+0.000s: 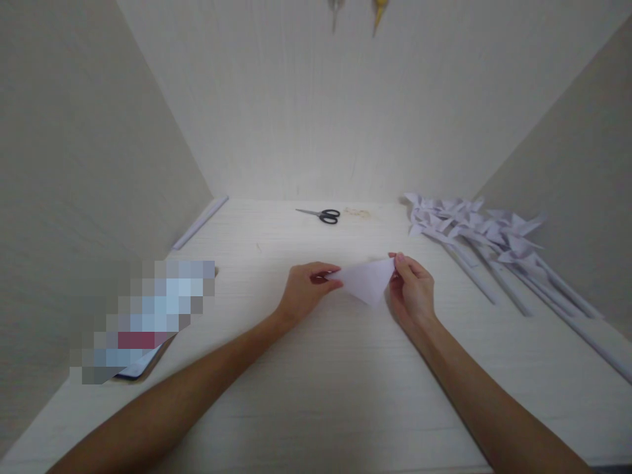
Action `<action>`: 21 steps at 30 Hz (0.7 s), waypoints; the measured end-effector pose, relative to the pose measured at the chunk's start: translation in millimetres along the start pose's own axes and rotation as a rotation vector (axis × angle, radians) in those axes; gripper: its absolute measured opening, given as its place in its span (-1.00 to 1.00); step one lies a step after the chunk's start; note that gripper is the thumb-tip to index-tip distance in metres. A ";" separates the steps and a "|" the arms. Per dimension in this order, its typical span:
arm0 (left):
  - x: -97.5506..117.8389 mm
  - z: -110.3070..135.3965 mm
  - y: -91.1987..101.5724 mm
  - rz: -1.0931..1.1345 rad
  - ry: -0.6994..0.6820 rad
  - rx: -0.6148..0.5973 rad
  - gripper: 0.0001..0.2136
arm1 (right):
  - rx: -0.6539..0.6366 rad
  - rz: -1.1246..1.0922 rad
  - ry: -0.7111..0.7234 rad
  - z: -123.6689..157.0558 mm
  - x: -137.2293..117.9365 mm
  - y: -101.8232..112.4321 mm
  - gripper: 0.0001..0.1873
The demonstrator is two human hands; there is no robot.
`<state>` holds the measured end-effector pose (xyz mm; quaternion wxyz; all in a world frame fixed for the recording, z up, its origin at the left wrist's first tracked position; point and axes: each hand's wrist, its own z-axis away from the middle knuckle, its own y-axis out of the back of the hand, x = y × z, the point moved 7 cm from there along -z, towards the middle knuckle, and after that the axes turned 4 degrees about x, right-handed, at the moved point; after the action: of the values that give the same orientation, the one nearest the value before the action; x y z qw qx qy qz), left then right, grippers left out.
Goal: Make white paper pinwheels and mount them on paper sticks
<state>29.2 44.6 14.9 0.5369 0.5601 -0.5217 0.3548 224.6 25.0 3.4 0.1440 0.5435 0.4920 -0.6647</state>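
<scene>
A folded piece of white paper (368, 280), roughly triangular, is held up between both hands over the middle of the table. My left hand (309, 289) pinches its left corner between thumb and fingers. At the upper right corner, my right hand (413, 286) grips the paper with thumb and fingertips, the other fingers curled behind. Beyond the hands lies a pair of scissors (326, 216) with black handles, closed, its blades pointing left.
Several white paper pinwheels (474, 227) on paper sticks are piled at the right. A rolled paper tube (201, 222) lies at the back left. Nearer on the left is a phone (133, 367), mostly blurred out. Walls enclose the white table (306, 408) at the back and sides.
</scene>
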 end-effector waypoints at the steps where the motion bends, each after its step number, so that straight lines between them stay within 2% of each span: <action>1: -0.5 0.1 0.0 0.023 0.012 0.008 -0.71 | -0.004 0.005 0.017 -0.5 -1.2 0.1 -0.87; 5: -5.1 -0.4 2.7 0.098 0.099 0.074 -0.74 | -0.034 0.037 0.057 -1.4 -5.2 -1.5 -0.89; 8: -5.5 -0.8 4.8 0.175 0.113 0.112 -0.72 | -0.050 0.042 0.046 -1.5 -6.1 -2.7 -0.90; 12: -0.4 1.4 5.0 0.173 0.064 0.112 -0.61 | -0.040 -0.002 0.017 -2.7 -6.2 -1.8 -0.86; 18: 14.5 9.1 4.8 0.010 -0.064 0.110 -0.66 | -0.018 -0.008 0.014 -4.9 -4.7 1.2 -0.85; 21: 17.0 10.3 8.1 0.023 -0.106 0.168 -0.67 | -0.019 -0.005 0.026 -4.5 -5.0 1.3 -0.86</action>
<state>23.1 32.1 31.3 0.4558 0.6151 -0.5240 0.3733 230.0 26.4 7.4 0.1413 0.5495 0.5013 -0.6533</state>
